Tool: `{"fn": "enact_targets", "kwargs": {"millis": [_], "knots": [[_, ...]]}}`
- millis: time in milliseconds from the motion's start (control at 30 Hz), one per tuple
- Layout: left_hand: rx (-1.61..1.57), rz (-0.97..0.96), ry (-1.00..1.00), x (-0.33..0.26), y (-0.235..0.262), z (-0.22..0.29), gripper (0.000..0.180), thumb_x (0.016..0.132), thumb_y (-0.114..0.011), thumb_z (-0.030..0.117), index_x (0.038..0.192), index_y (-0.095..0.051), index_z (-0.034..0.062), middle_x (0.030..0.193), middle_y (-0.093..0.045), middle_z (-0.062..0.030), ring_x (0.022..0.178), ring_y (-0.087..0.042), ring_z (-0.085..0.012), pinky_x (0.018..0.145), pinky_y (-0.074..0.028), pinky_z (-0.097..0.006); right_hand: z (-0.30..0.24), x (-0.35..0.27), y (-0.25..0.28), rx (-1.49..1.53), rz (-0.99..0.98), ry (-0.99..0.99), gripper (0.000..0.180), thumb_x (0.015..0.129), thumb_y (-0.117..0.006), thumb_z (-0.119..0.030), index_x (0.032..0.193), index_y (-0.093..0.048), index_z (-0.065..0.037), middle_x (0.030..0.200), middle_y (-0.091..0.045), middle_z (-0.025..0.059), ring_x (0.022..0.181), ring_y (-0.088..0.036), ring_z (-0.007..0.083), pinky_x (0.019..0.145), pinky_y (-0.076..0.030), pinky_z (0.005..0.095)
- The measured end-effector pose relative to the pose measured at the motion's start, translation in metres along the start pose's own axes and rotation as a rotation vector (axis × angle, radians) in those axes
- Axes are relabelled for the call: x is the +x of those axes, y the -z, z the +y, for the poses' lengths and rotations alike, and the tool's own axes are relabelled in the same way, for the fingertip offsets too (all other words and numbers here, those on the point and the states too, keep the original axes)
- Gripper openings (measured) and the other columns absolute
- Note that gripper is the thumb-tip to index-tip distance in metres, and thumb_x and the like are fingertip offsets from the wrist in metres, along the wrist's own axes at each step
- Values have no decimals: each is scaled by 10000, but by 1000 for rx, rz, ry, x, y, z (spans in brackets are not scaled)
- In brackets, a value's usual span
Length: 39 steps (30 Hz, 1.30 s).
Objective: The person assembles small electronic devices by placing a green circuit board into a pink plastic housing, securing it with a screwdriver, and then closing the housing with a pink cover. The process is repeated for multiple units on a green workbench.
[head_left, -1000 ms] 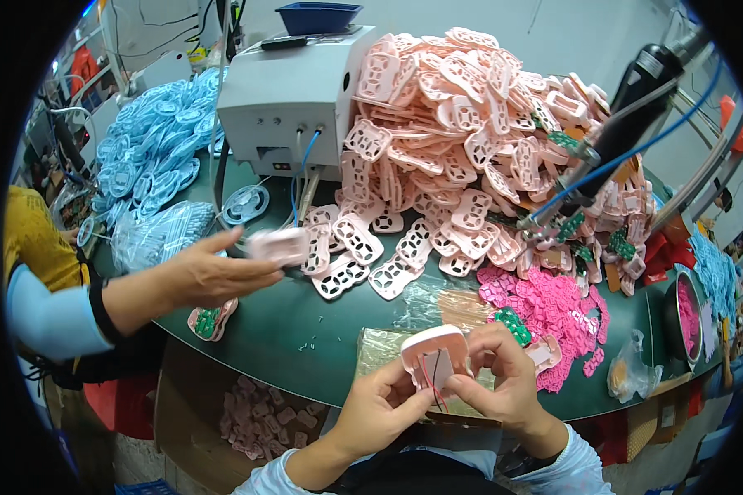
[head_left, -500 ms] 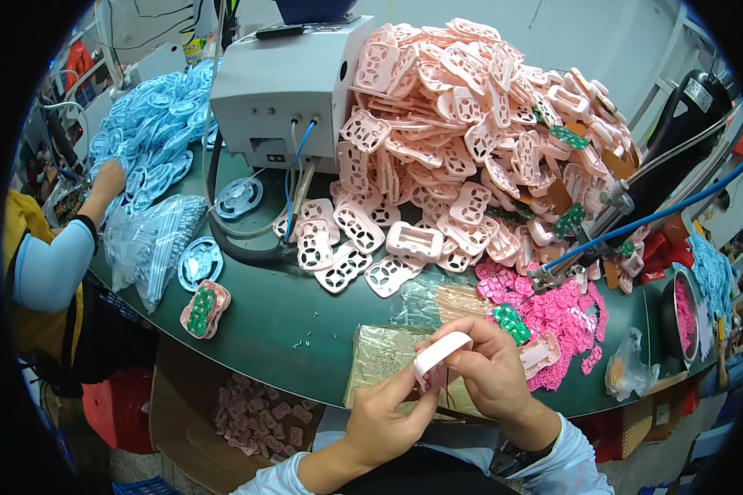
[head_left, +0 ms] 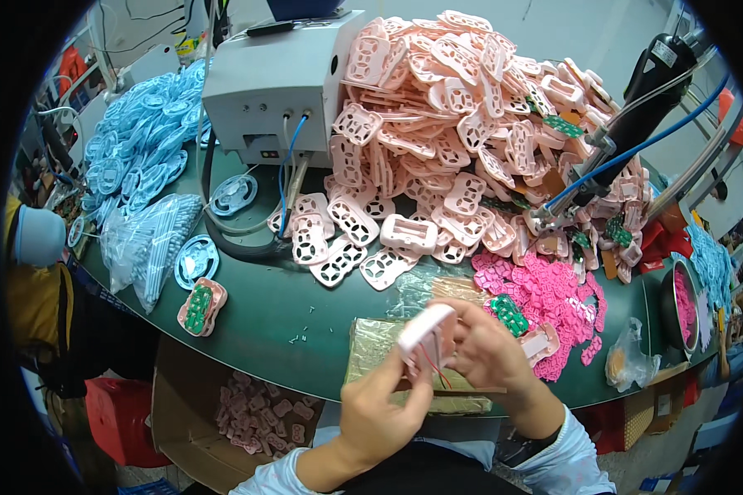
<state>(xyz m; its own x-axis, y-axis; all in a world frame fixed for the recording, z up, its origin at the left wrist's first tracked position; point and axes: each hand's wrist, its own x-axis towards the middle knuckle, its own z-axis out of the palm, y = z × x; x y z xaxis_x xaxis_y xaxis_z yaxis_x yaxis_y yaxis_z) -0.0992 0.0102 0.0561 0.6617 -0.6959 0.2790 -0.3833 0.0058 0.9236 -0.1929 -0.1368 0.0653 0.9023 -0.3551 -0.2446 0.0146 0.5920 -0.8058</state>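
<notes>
Above a block wrapped in yellowish film (head_left: pixel 371 345), a pale pink plastic housing (head_left: pixel 428 334) is tilted on edge, with thin red and dark wires hanging from its open side. My left hand (head_left: pixel 381 412) pinches its lower left end between thumb and fingers. My right hand (head_left: pixel 495 355) has its fingers curled at the housing's right side, the index finger reaching behind the top edge; part of that contact is hidden. Just right of my right hand lies another pale pink housing (head_left: pixel 540 343), by a cluster of green circuit boards (head_left: pixel 508 314).
Pale pink housings (head_left: pixel 437 124) are heaped at the back beside a grey machine (head_left: pixel 276 91). Small bright pink parts (head_left: pixel 574 305) lie right, below a black tool on an arm (head_left: pixel 644 107). Blue parts (head_left: pixel 140 124) and a person's sleeve (head_left: pixel 40 235) are left.
The housing has been turned from lying nearly level to standing tilted, showing its wired side. My right fingers have shifted along it. The person at left has drawn their hand back.
</notes>
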Motion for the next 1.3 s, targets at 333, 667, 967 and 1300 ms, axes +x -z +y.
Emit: {"fn": "enact_targets", "kwargs": {"millis": [333, 667, 967, 1300], "knots": [[-760, -226, 522, 18, 24, -3, 495, 905, -584, -8, 1371, -437, -86, 1157, -649, -176, 995, -647, -153, 867, -528, -275, 5, -23, 33, -1172, -113, 888, 568, 747, -710, 45, 1285, -594, -98, 1175, -583, 136, 885, -616, 189, 669, -533, 304], [-564, -496, 638, 19, 30, -27, 342, 923, -621, 67, 1241, -573, -51, 1037, -686, -124, 869, -656, -118, 734, -540, -249, -24, -30, 0, -565, -6, 412, 120, 949, -549, -34, 1037, -620, 6, 992, -649, 101, 821, -639, 148, 649, -524, 254], [205, -245, -24, 0, 21, -40, 425, 789, -718, 108, 1182, -616, -17, 1004, -650, -123, 925, -616, -272, 844, -482, -351, 26, -10, 28, -464, 148, 106, 141, 995, -544, -143, 987, -566, -4, 842, -653, 36, 743, -627, 76, 592, -485, 200], [-411, -34, 424, -13, 6, -31, 282, 868, -697, 46, 1132, -630, -24, 896, -679, -70, 729, -604, -83, 647, -505, -234, 37, -11, 15, -1292, 106, 529, 283, 704, -790, -109, 933, -632, -58, 915, -587, 99, 802, -575, 255, 680, -464, 349]]}}
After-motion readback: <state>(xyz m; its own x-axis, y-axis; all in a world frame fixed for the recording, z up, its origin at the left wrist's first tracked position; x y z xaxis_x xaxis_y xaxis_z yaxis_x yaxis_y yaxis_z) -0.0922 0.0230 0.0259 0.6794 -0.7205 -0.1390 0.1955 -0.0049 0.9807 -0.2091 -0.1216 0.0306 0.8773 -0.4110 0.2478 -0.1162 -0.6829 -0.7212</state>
